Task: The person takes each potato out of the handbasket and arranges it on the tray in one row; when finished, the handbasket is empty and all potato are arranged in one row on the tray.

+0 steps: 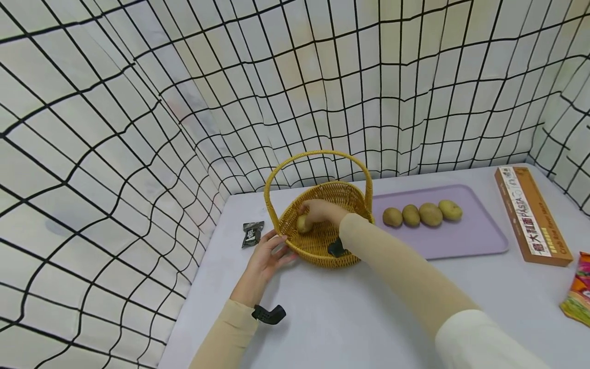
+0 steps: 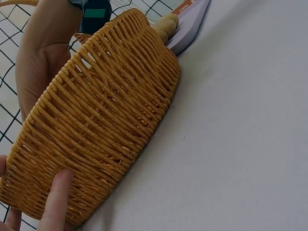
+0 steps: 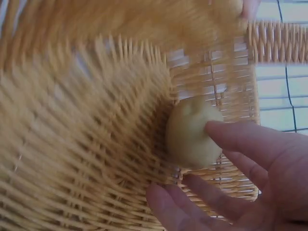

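Observation:
A golden wicker basket (image 1: 322, 260) with a tall arched handle stands on the table. At its left side, near the handle's foot, my left hand (image 1: 269, 254) holds the rim. One finger (image 2: 57, 199) lies against the outer weave in the left wrist view. My right hand (image 1: 319, 212) reaches inside the basket, over a pale potato (image 1: 303, 224). In the right wrist view the potato (image 3: 192, 137) rests against the basket wall; the thumb touches it, while the other fingers are spread beneath and look apart from it.
Right of the basket, a lilac tray (image 1: 479, 238) bears a row of several potatoes (image 1: 430, 214). Beyond it lie an orange pasta box (image 1: 534, 215) and a colourful packet (image 1: 580, 292). A small black packet (image 1: 252, 234) is left of the basket. Black netting (image 1: 295, 77) encloses the table's back and left.

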Available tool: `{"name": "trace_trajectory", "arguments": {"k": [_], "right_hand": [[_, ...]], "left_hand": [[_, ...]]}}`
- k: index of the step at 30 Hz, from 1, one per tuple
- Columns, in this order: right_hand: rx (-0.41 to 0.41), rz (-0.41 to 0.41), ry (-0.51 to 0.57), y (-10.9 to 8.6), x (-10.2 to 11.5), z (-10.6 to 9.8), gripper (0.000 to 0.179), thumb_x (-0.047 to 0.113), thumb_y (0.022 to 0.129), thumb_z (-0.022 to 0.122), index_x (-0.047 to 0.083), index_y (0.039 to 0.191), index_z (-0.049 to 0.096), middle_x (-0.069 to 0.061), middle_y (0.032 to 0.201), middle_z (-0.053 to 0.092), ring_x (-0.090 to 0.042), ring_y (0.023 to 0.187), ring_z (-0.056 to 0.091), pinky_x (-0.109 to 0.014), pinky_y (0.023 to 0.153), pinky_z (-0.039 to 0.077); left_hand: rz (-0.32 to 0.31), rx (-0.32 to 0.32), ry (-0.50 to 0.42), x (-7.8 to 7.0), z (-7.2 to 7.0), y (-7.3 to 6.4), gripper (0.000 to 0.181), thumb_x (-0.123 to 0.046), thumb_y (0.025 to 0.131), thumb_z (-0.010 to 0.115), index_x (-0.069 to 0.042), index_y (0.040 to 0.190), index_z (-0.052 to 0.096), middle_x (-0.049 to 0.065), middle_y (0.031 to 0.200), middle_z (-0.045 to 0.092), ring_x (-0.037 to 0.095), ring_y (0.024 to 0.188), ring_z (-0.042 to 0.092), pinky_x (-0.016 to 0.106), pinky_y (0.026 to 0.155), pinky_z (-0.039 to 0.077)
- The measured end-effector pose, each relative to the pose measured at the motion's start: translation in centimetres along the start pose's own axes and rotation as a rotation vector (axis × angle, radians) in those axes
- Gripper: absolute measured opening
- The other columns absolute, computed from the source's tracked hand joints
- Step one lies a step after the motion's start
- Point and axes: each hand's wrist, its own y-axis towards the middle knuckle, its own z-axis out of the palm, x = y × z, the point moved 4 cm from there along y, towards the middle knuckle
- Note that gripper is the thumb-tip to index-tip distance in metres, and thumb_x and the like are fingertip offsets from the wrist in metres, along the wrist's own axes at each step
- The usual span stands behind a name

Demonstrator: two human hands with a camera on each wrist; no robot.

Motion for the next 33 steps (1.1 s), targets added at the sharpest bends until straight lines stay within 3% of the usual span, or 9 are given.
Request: {"name": "trace_trajectory", "arguments": {"k": [6,12,18,26,33], "right_hand": [[0.054,-0.019,0.131,-0.4,0.4,0.4,0.020,0.000,0.094,0.067,0.005,0.112,0.062,-0.009,0.109,0.058,-0.021,0.091,0.056,-0.036,0.078,0.058],[0.084,-0.017,0.199,-0.3,0.3,0.4,0.018,-0.005,0.090,0.067,0.003,0.102,0.058,-0.011,0.102,0.056,-0.021,0.086,0.057,-0.033,0.073,0.060],[0.064,-0.006,0.187,-0.7,0.1,0.4,0.017,-0.003,0.091,0.068,0.004,0.105,0.060,-0.012,0.109,0.057,-0.022,0.089,0.060,-0.036,0.080,0.063],[0.057,-0.018,0.170,-2.1,0.4,-0.1,0.019,-0.002,0.092,0.068,0.005,0.106,0.058,-0.009,0.104,0.054,-0.020,0.085,0.056,-0.043,0.086,0.062],[0.074,-0.009,0.176,-3.7,1.0,-1.2,0.033,0.001,0.092,0.071,0.004,0.121,0.055,-0.015,0.123,0.054,-0.024,0.090,0.064,-0.044,0.089,0.064]], "left_hand": [[-0.003,0.004,0.000,0.1,0.1,0.0,0.069,-0.009,0.103,0.059,-0.011,0.162,0.024,0.019,0.159,0.036,0.039,0.143,0.044,0.060,0.111,0.045],[0.003,0.010,0.003,0.0,0.2,-0.1,0.069,-0.009,0.104,0.059,-0.011,0.163,0.023,0.019,0.160,0.035,0.039,0.143,0.043,0.060,0.111,0.046],[0.005,0.003,0.010,0.0,0.2,-0.2,0.069,-0.009,0.104,0.058,-0.011,0.163,0.024,0.019,0.159,0.036,0.039,0.143,0.044,0.060,0.111,0.045],[-0.004,0.000,-0.001,0.2,0.1,-0.1,0.071,-0.008,0.102,0.059,-0.012,0.163,0.023,0.019,0.159,0.035,0.038,0.143,0.043,0.061,0.111,0.045],[-0.002,-0.009,0.018,0.2,0.1,0.2,0.070,-0.008,0.102,0.059,-0.012,0.162,0.023,0.019,0.155,0.037,0.035,0.138,0.044,0.057,0.106,0.052]]}}
